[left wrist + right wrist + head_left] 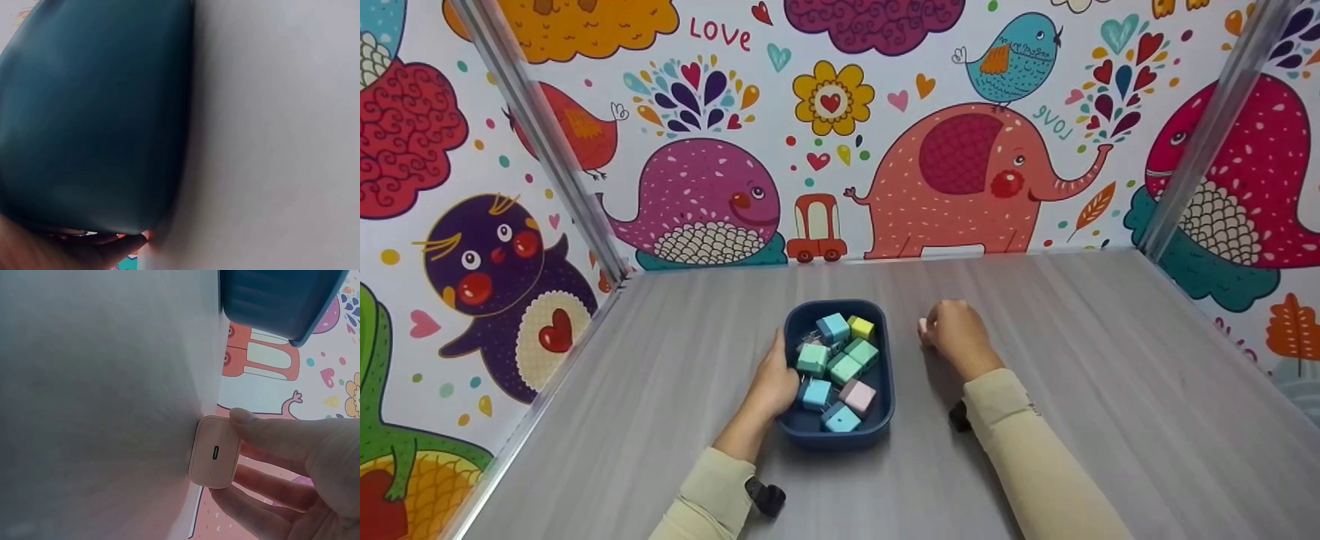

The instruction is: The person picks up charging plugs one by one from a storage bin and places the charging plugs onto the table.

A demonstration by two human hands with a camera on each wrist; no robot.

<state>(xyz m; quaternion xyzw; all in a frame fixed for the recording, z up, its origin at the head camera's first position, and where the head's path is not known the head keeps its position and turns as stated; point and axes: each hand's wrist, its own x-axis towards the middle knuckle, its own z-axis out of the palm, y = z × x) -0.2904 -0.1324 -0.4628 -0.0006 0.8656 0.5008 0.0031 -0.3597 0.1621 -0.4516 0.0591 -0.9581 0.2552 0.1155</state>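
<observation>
A dark blue plastic container (pixel 840 441) stands on the table with several charger plugs in it. Among these are a yellow charger (pixel 861 328), a pink charger (pixel 857 397), green chargers (pixel 812 360) and blue chargers (pixel 841 418). My left hand (pixel 775 379) grips the container's left side, its thumb at the rim and fingers along the outer wall. To the right of the container, my right hand (pixel 958 337) pinches another pink charger (pixel 215 451) between thumb and fingers. Its USB-C port shows in the right wrist view, and it is at the tabletop.
The grey wood-grain table (pixel 1080 360) extends around the container. Patterned panels (pixel 825 150) with cartoon animals enclose the back and sides, joined by metal posts (pixel 547 142). A black wrist strap (pixel 765 496) sits on the left sleeve.
</observation>
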